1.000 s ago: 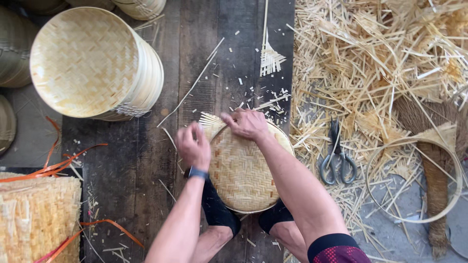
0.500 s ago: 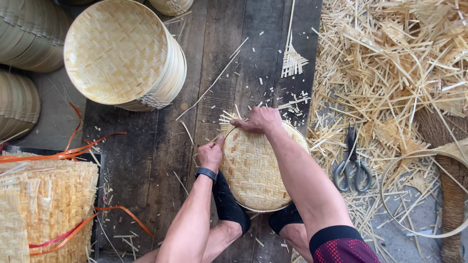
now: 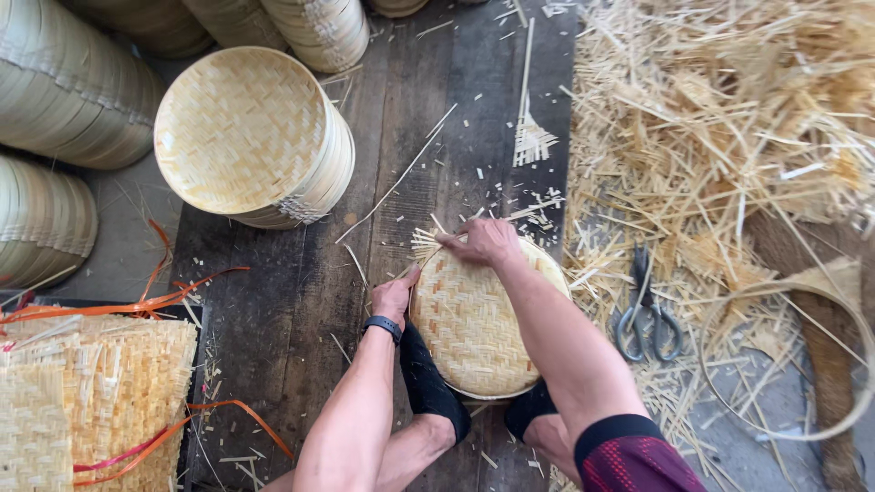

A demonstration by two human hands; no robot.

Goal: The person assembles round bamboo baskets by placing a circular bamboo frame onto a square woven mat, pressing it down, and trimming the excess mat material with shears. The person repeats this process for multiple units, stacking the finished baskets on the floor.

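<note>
A round woven bamboo tray (image 3: 474, 328) rests on the dark wooden floor, braced against my feet in black socks. My left hand (image 3: 396, 293), with a dark band on the wrist, grips the tray's left rim. My right hand (image 3: 483, 240) presses on the far rim, its fingers on the loose strip ends (image 3: 425, 242) that stick out at the tray's upper left.
A stack of finished round trays (image 3: 251, 137) stands at upper left, with more stacks behind it. Flat woven mats tied with orange strap (image 3: 82, 401) lie at lower left. Scissors (image 3: 643, 310), a bamboo hoop (image 3: 802, 364) and a heap of bamboo offcuts (image 3: 720, 118) lie to the right.
My left hand has slid from the tray's upper left down to its left rim. My right hand stays on the far rim. The view has shifted, so everything sits lower in the frame.
</note>
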